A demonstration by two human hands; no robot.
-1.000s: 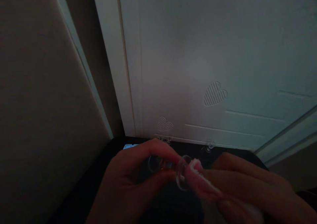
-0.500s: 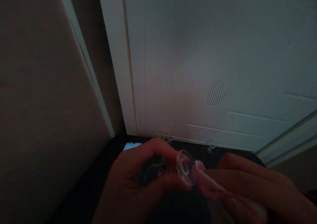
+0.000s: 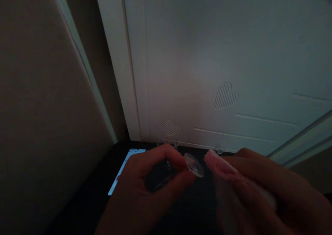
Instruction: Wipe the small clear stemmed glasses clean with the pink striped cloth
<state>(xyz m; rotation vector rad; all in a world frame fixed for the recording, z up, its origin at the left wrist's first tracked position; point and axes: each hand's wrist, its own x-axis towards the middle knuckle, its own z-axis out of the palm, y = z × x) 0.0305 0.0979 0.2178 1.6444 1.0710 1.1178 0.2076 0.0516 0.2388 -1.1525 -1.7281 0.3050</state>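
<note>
A small clear suction cup [image 3: 194,165] is pinched between the thumb and forefinger of my left hand [image 3: 145,183], its round rim facing right. My right hand [image 3: 269,190] grips a folded pink cloth [image 3: 223,167], with its edge sticking out past the fingertips. A narrow gap separates the cloth from the cup. Below and behind my left fingers, other clear pieces show dimly on the dark surface; their shape is hard to make out.
A lit phone [image 3: 116,179] lies on the dark tabletop [image 3: 192,210], partly behind my left hand. More small clear pieces [image 3: 220,150] sit along the back edge. A pale panel with embossed hearts [image 3: 226,96] rises behind, and a brown wall [image 3: 46,107] stands at left.
The cloth has come away from the suction cup, which it was touching. The cup has tilted in my left fingers. More of the phone now shows.
</note>
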